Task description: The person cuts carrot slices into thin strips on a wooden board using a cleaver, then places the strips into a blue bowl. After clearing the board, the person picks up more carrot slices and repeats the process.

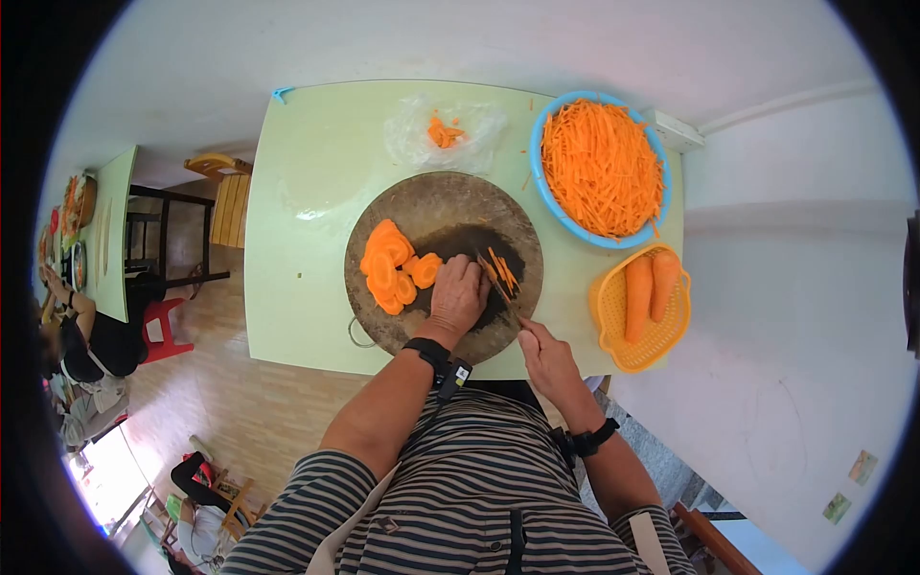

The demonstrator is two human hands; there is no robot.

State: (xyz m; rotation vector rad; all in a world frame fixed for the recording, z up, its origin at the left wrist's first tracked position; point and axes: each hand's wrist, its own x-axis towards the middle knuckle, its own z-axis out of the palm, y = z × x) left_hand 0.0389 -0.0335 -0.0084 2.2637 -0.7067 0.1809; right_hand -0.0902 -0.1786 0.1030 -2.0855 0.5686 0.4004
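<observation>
On a round wooden chopping board (422, 206) lies a pile of carrot slices (385, 268). Right of the pile, my left hand (457, 297) presses down with bent fingers on carrot beside the blade; the piece under the fingertips is mostly hidden. My right hand (548, 359) is wrapped round the handle of a knife (499, 287), its blade close against the left fingertips. A few cut carrot strips (504, 268) lie to the right of the blade. Both wrists wear black bands.
A blue basin (540, 182) full of carrot shreds stands at the back right of the pale green table (297, 259). Below it, a yellow basket (610, 335) holds two carrots. Carrot scraps (443, 133) lie on a plastic bag. Other people sit at far left.
</observation>
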